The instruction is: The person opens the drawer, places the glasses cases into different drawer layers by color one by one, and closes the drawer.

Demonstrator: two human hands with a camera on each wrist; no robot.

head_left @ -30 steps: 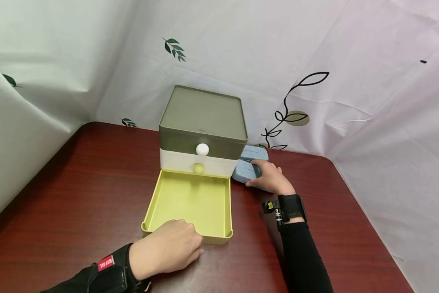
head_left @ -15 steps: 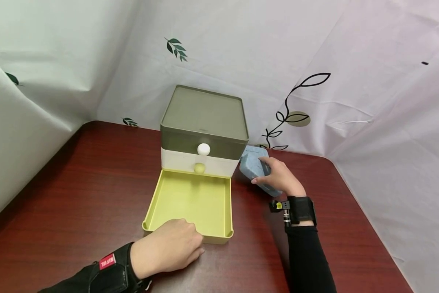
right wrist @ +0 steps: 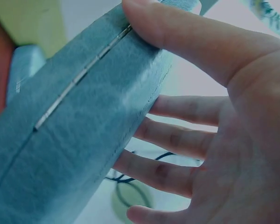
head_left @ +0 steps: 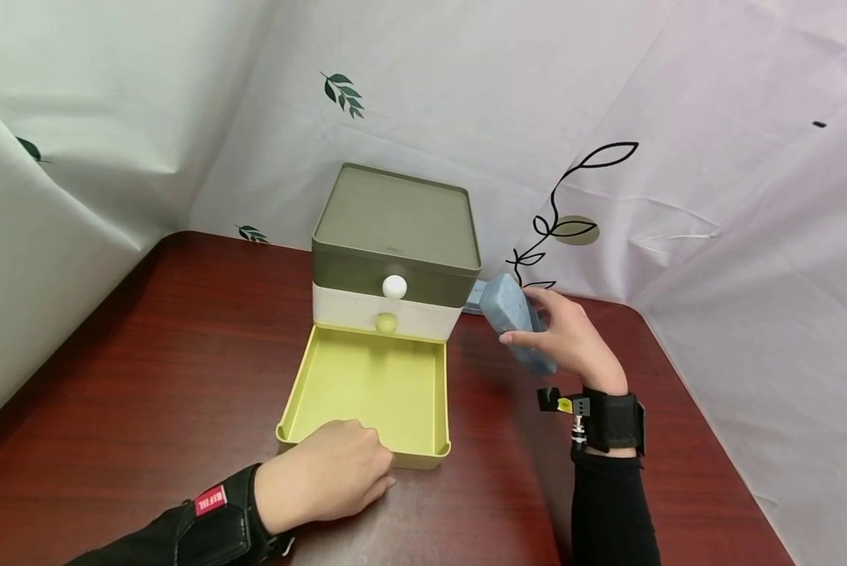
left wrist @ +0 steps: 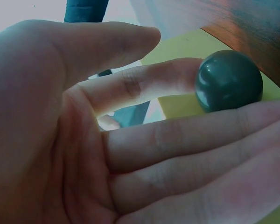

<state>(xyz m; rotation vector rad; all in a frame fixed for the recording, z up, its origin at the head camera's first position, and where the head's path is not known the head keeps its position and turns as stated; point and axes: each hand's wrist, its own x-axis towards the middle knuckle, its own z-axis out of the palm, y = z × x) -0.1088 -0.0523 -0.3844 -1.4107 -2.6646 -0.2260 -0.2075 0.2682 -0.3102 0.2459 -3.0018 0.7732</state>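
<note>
A blue glasses case (head_left: pixel 506 306) with a metal hinge line is held tilted above the table by my right hand (head_left: pixel 572 338). In the right wrist view, the thumb presses near the hinge (right wrist: pixel 84 72) while the other fingers lie along the far side. A second blue glasses case (head_left: pixel 474 297) lies behind it, beside the drawer box. My left hand (head_left: pixel 328 475) is at the front of the pulled-out yellow drawer (head_left: pixel 367 393). Its index and middle fingers hold a dark green round knob (left wrist: pixel 229 81) between them, with the thumb apart from it.
An olive and white drawer box (head_left: pixel 398 216) stands at the back of the reddish-brown table (head_left: pixel 211 338). Its upper drawers are closed, with a white knob (head_left: pixel 394 287) and a yellow knob (head_left: pixel 386 323). Patterned white cloth (head_left: pixel 537 94) hangs behind and at the sides.
My right hand has lifted the blue glasses case off the table and brought it right and nearer, tilting it. The left hand and the yellow drawer have stayed in place.
</note>
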